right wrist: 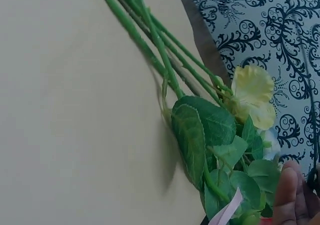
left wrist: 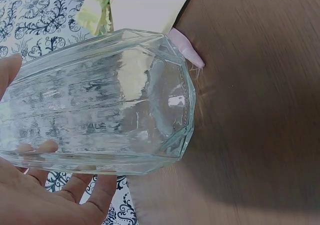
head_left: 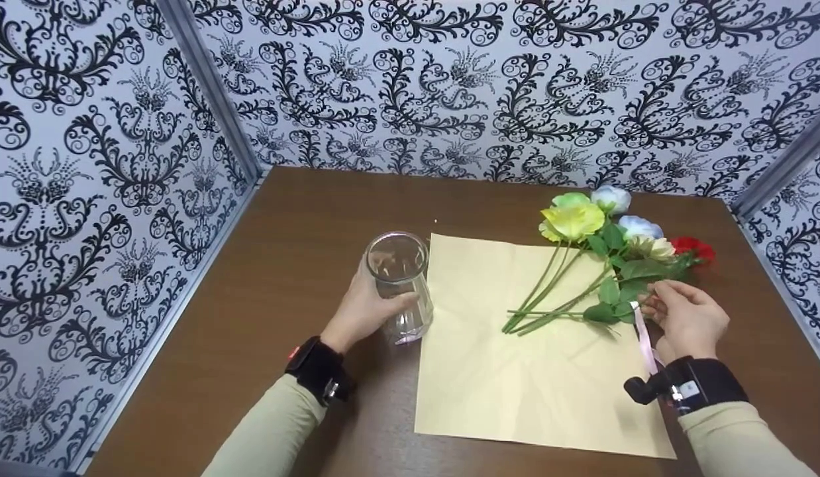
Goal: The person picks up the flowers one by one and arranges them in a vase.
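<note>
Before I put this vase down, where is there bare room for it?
Bare table lies between the left wall and the left hand on the vase. The paper is free below the stems, toward its near left corner. Crowded: the paper's far right corner, with flowers, ribbon and right hand.

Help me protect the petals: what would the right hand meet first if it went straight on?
Probably the pointed green leaves of the multicoloured flowers, beside the right hand; depth is unclear, so they may be touching.

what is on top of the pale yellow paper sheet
Green flower stems and oval green leaves lie over the pale yellow paper sheet, with pink ribbon at its right edge. What they cover is hidden.
</note>
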`<state>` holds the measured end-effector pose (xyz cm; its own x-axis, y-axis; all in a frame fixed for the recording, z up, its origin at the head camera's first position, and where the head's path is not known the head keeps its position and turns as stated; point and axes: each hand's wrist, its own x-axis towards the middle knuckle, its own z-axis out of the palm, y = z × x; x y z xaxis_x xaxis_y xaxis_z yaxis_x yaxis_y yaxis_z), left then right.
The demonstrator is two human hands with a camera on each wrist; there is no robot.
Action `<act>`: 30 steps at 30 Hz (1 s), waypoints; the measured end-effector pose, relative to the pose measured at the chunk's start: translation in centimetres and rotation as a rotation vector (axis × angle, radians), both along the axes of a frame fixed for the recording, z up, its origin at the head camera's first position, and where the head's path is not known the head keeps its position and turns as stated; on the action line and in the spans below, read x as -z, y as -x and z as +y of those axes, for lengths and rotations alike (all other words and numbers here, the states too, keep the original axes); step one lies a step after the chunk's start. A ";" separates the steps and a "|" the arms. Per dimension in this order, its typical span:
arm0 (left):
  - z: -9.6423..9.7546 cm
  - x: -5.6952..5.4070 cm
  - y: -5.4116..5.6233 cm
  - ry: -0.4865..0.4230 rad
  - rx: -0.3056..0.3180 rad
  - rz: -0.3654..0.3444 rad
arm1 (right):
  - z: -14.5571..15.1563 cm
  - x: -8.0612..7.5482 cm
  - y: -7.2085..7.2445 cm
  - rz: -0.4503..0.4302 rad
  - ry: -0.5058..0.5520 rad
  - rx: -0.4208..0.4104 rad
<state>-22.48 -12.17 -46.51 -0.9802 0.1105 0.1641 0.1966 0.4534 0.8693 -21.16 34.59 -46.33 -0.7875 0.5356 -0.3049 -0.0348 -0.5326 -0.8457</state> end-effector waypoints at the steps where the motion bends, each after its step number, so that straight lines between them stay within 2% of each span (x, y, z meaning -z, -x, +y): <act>1: 0.0 0.0 0.0 0.000 0.000 0.000 | -0.1 0.0 0.0 0.012 0.028 0.002; 4: 0.1 0.1 0.2 -0.006 0.002 0.008 | -0.2 0.1 -0.1 0.042 0.103 0.005; 8: 0.3 0.2 0.3 -0.012 0.008 0.021 | -0.4 0.0 -0.3 0.068 0.149 -0.029; 18: 0.5 0.1 0.5 -0.018 0.014 0.002 | -0.6 0.6 -1.1 0.147 0.352 -0.225; 23: 0.5 0.0 0.5 -0.025 0.031 -0.010 | -0.9 0.8 -1.4 0.198 0.368 -0.317; 30: 0.4 0.1 0.9 -0.010 0.046 -0.012 | -1.7 0.5 -1.7 0.237 0.320 -0.350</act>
